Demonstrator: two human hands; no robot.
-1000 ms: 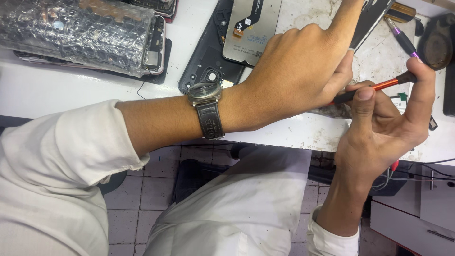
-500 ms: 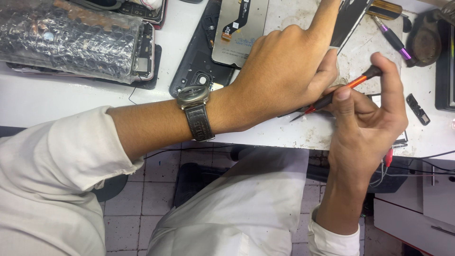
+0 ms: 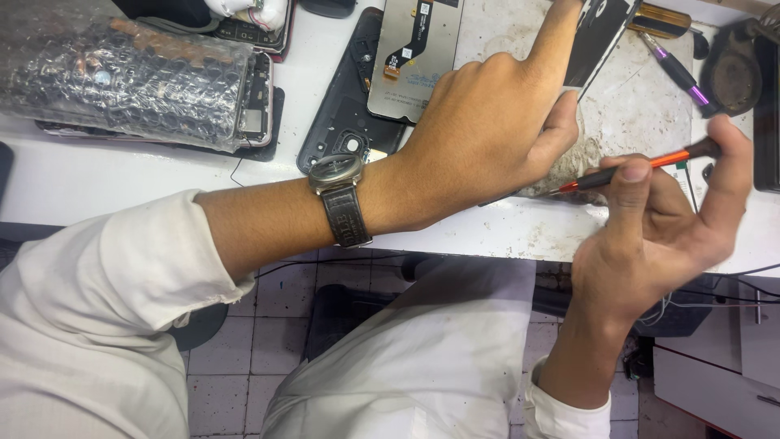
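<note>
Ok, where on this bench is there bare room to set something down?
Bare white bench lies between the bubble-wrapped bundle and the near edge, left of the forearm. Around the left hand and right hand with the orange screwdriver, it is crowded.

White work surface (image 3: 122, 175), scuffed and stained grey toward its right part, front edge running across the middle of the view. Below it, floor (image 3: 236, 358) of small pale square tiles with dark grout, a dark rounded base (image 3: 199, 325) on it at left, black cables (image 3: 699, 297) hanging under the surface edge at right. Lower right: a light grey cabinet (image 3: 715, 382) with a metal handle; lighting even and bright, no hard shadows, no walls or windows in view.
</note>
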